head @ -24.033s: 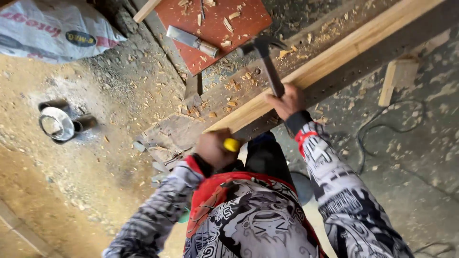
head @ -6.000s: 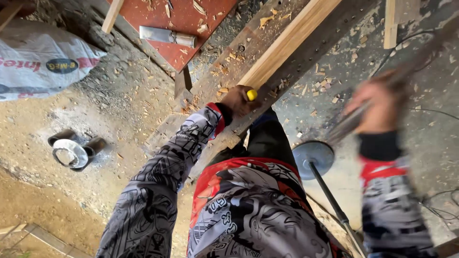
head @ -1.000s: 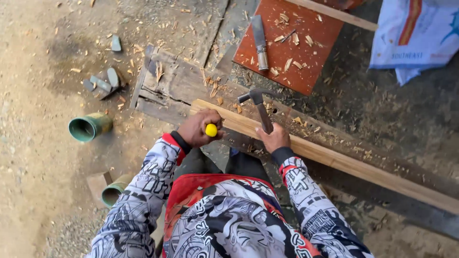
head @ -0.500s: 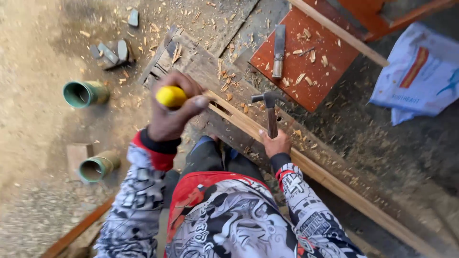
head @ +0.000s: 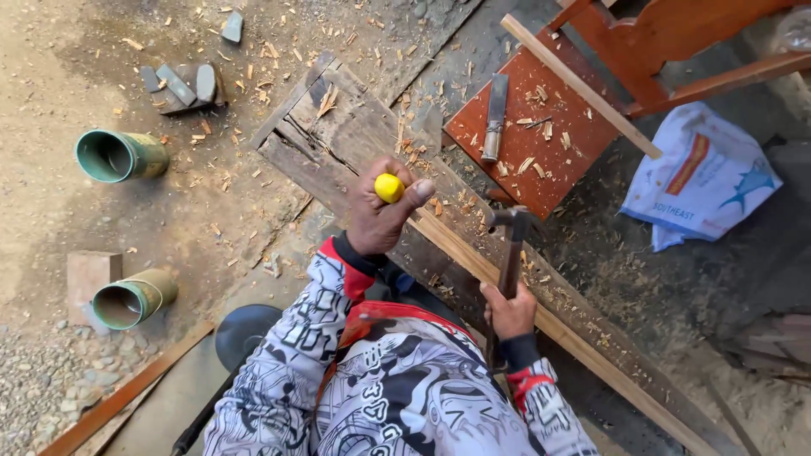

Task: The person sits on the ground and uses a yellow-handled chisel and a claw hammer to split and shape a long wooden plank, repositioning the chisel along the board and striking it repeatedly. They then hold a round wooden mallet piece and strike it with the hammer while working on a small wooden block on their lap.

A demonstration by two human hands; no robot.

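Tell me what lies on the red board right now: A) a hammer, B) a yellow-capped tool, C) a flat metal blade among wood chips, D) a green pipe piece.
C: a flat metal blade lies on the red board among wood chips; the hammer is in the right hand.

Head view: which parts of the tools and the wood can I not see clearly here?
- Yellow-capped tool: only its cap shows; the left hand wraps the rest.
- Hammer: the right hand covers the lower handle.
- Long wooden strip: its far end is cut off by the bottom edge.
- Red bench: the top edge cuts off its far part.
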